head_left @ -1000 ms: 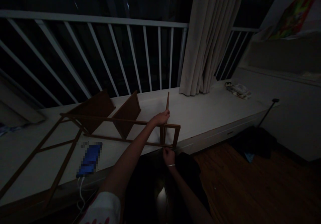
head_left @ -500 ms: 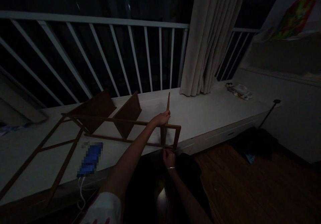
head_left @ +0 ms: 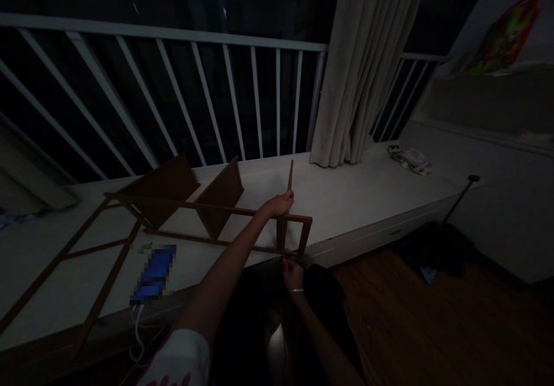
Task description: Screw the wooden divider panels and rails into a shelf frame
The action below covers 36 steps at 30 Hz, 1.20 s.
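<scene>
A brown wooden folding shelf rack (head_left: 234, 208) lies on its side on the white window ledge, with two of its shelf boards (head_left: 220, 198) standing out towards the railing. My left hand (head_left: 280, 203) reaches over the upper rail, its fingers closed around the edge of a thin shelf board (head_left: 291, 173) near the rack's right end. Below, my right hand (head_left: 293, 274), with a bracelet at the wrist, is pinched close to the lower rail at the foot of that board. Whatever lies between its fingertips is too small and dark to make out.
A blue pixelated object (head_left: 154, 273) with a white cable lies left of my arm. Behind the ledge (head_left: 346, 195) run a white railing (head_left: 255, 97) and a beige curtain (head_left: 363, 74). Folded cloth (head_left: 411, 160) sits further right. Dark fabric (head_left: 437, 250) lies on the wooden floor.
Both hands stay at the same spots on the rack, with the right fingers shifted very slightly. The camera view has tilted a little.
</scene>
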Each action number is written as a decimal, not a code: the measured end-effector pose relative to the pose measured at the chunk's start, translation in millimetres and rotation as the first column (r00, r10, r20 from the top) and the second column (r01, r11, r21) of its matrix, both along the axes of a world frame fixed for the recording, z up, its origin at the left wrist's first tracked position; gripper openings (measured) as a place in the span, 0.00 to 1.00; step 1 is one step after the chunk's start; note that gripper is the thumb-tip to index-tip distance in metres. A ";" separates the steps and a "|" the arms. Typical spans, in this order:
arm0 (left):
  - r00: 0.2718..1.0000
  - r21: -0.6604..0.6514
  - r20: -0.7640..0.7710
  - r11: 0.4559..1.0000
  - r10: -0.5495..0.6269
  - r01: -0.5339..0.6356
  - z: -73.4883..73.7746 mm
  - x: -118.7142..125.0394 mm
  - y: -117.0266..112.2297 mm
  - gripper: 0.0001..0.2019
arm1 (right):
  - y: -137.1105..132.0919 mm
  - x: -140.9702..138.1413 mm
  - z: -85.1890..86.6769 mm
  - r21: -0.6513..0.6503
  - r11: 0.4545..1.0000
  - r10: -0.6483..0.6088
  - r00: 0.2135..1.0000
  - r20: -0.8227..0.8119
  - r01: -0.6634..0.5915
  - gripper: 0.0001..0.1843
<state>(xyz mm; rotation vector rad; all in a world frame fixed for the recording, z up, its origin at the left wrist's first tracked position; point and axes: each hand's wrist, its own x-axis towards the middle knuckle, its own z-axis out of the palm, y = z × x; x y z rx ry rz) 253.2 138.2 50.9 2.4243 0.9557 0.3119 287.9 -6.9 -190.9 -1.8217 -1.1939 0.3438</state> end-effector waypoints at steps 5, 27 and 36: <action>1.000 0.039 -0.016 0.999 -0.018 0.019 -1.1 -0.6 0.9 0.14 | -16.1 -10.9 -3.7 0.068 0.998 0.025 0.990 -0.136 -0.016 0.22; 0.999 -0.056 0.030 0.998 -0.022 0.023 -0.4 -1.6 2.8 0.13 | 11.6 1.5 177.6 0.411 0.908 0.255 0.881 -0.399 -0.077 0.17; 1.000 -0.078 0.024 0.997 0.006 -0.004 10.7 -4.4 -6.8 0.12 | 20.6 -4.1 175.6 0.399 0.917 0.109 0.943 -0.315 0.027 0.16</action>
